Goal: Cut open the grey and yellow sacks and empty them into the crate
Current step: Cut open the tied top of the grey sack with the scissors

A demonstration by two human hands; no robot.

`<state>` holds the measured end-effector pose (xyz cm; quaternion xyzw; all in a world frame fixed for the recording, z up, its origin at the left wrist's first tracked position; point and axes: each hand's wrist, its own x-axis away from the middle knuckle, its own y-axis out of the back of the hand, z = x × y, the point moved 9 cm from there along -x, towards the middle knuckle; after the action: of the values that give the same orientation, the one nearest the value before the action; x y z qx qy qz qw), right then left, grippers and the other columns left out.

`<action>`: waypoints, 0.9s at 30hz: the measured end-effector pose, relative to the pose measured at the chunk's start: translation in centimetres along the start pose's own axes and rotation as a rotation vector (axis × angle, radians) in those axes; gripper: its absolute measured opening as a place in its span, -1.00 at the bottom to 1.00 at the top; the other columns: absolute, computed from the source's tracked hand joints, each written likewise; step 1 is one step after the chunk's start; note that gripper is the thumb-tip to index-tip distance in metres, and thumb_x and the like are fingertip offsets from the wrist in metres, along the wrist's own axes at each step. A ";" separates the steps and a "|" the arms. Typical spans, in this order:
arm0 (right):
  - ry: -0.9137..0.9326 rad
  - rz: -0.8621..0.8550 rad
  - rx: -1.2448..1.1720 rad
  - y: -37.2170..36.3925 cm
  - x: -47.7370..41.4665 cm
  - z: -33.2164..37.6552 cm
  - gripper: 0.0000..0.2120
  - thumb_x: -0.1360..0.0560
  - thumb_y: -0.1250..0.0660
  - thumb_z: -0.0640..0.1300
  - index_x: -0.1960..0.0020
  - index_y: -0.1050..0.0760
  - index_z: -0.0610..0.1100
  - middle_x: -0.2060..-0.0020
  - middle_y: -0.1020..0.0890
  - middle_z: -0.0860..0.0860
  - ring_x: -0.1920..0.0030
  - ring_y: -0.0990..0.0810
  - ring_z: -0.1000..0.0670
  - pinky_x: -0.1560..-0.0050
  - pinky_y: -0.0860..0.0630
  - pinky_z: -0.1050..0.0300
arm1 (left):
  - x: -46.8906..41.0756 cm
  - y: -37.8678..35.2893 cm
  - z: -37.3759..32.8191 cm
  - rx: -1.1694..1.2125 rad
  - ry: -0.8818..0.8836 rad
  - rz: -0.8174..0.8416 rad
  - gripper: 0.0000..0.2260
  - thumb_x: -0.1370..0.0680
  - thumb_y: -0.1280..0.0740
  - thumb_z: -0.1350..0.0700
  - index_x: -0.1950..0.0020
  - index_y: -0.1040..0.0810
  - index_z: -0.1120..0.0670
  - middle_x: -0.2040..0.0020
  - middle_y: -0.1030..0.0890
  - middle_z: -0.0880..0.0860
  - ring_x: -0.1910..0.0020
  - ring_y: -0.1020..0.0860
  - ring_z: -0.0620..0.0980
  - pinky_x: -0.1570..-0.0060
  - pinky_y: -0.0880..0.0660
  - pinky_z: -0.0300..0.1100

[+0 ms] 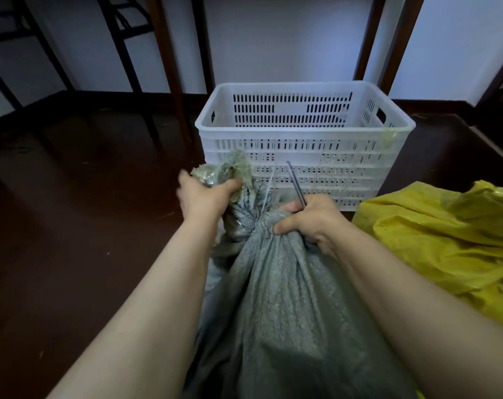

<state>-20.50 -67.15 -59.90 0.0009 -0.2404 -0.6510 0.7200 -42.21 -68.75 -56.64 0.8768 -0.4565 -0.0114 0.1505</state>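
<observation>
Head view: the grey sack [287, 298] stands on the dark floor [71, 197] between the person's forearms, just in front of the white slotted crate [302, 131], with its neck gathered and bound by a pale string [266, 194]. The left hand [204, 197] grips the frayed mouth above the tie, its fingers [187, 180] curled tightly round the bunched weave. The right hand [310, 217] holds a metal blade [295, 181] that points up toward the crate, and its thumb and knuckles rest on the sack just below the tie; whether the tool is a knife or closed scissors I cannot tell. The yellow sack [446, 240] lies slumped on the floor to the right, beside the crate and not yet touched. Judging by its taut, full body, the grey sack is probably heavy and floppy. Its woven cloth is soft and likely to sag, so the bunched neck seems the surest hold for cutting. Tipping it over the crate's rim would likely call for a second hold low on the body.
</observation>
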 end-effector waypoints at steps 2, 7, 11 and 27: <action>-0.004 -0.019 -0.105 0.1 -0.1 -0.3 -0.66 -0.12 -0.56 -0.44 0.24 -0.56 -0.14 0.26 -0.66 -0.09 0.24 -0.63 -0.06 0.20 -0.58 0.07 | 1.7 0.6 -4.4 -0.495 -0.490 -0.170 0.09 -0.29 -0.57 -0.03 -0.56 0.12 0.10 -0.55 0.08 0.22 -0.53 0.07 0.18 -0.47 0.13 0.04; 0.065 -0.039 -0.132 0.0 0.0 -0.1 -0.65 -0.11 -0.55 -0.49 0.31 -0.54 -0.13 0.29 -0.64 -0.09 0.18 -0.64 -0.10 0.10 -0.61 0.00 | 5.2 -3.0 -7.5 -1.127 -0.918 -0.121 -0.08 -0.44 -0.42 0.19 -0.54 0.16 -0.17 -0.53 0.32 0.15 -0.47 0.38 0.21 -0.26 0.49 0.18; 0.119 -0.053 -0.049 0.0 0.2 -0.2 -0.65 -0.14 -0.54 -0.50 0.38 -0.52 -0.10 0.36 -0.58 -0.02 0.26 -0.58 -0.02 0.22 -0.54 0.13 | 4.0 -3.7 -4.7 -1.521 -0.632 0.296 -0.66 -0.46 -0.26 -0.20 -0.22 -0.51 -0.22 -0.48 -0.30 0.00 -0.55 0.10 0.05 -0.27 0.50 0.27; 0.016 0.023 -0.269 -0.8 -0.1 -1.8 -0.56 -0.05 -0.38 -0.62 0.64 -0.39 -0.11 0.52 -0.53 -0.01 0.50 -0.49 0.02 0.50 -0.45 0.27 | 5.4 -7.2 3.6 -1.153 -0.629 0.673 -0.30 -0.41 -0.42 0.05 -0.50 -0.21 0.00 -0.39 -0.37 0.12 -0.36 -0.34 0.11 -0.29 -0.25 -0.11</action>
<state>-20.65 -67.76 -61.79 -0.0933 -0.1453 -0.6690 0.7230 -33.89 -70.20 -61.38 0.4263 -0.6440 -0.4535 0.4449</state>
